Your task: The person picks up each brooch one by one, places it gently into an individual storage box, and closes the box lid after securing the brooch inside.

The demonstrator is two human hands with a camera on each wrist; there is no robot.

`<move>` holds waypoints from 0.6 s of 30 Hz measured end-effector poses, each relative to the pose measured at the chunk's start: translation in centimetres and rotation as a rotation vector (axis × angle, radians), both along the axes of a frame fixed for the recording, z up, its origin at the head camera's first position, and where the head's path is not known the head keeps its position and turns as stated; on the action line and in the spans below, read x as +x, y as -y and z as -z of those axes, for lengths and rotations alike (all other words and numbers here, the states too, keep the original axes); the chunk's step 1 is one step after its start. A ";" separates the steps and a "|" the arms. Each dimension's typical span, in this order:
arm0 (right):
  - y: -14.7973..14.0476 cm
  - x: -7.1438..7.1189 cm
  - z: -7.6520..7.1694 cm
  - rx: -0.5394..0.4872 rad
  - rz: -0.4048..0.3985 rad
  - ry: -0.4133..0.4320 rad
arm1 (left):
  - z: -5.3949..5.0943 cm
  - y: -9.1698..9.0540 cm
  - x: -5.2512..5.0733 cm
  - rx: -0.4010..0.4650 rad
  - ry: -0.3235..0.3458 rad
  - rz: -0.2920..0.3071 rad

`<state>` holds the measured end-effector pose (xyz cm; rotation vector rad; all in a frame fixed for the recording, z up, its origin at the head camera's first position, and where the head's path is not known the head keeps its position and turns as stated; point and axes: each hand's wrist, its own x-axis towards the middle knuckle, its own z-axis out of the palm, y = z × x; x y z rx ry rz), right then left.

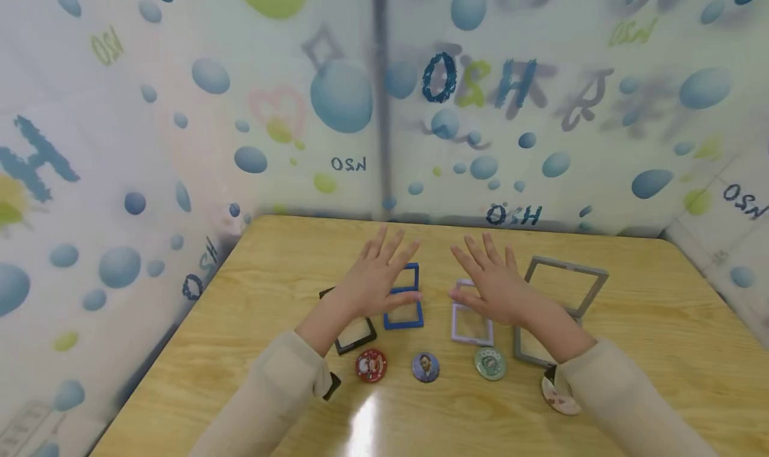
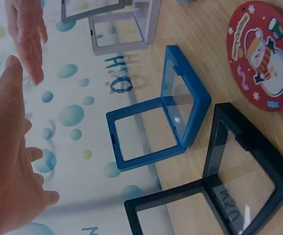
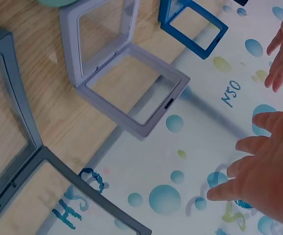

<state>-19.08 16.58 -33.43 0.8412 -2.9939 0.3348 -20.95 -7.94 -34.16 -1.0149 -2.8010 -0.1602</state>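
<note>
My left hand [image 1: 375,280] hovers over the blue hinged display frame [image 1: 404,325], fingers spread and straight, holding nothing. Beside it, my right hand [image 1: 495,283] is likewise spread above the lilac frame [image 1: 472,341], also with nothing in its grasp. Both frames stand unfolded, with clear panes, as the left wrist view shows for the blue frame [image 2: 193,98]. A black frame [image 1: 359,343] lies partly behind the left forearm. To the right, a larger grey frame [image 1: 571,265] is partly covered by the right forearm.
Round badges lie along the near side: a red snowman one [image 1: 371,365], a portrait one [image 1: 426,367], a green one [image 1: 490,363] and a pale one [image 1: 560,398] partly under the right sleeve. Patterned curtains [image 1: 270,177] stand behind the wooden table [image 1: 288,257].
</note>
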 end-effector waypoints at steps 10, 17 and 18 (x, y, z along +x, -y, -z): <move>2.1 1.7 0.6 -0.110 -0.122 -0.093 | 0.0 1.9 3.2 0.130 -0.159 0.195; 4.3 2.8 1.8 -0.131 -0.172 -0.140 | 1.2 3.7 5.2 0.186 -0.104 0.185; 4.6 3.0 2.0 -0.127 -0.181 -0.152 | 1.5 3.9 5.5 0.194 -0.072 0.165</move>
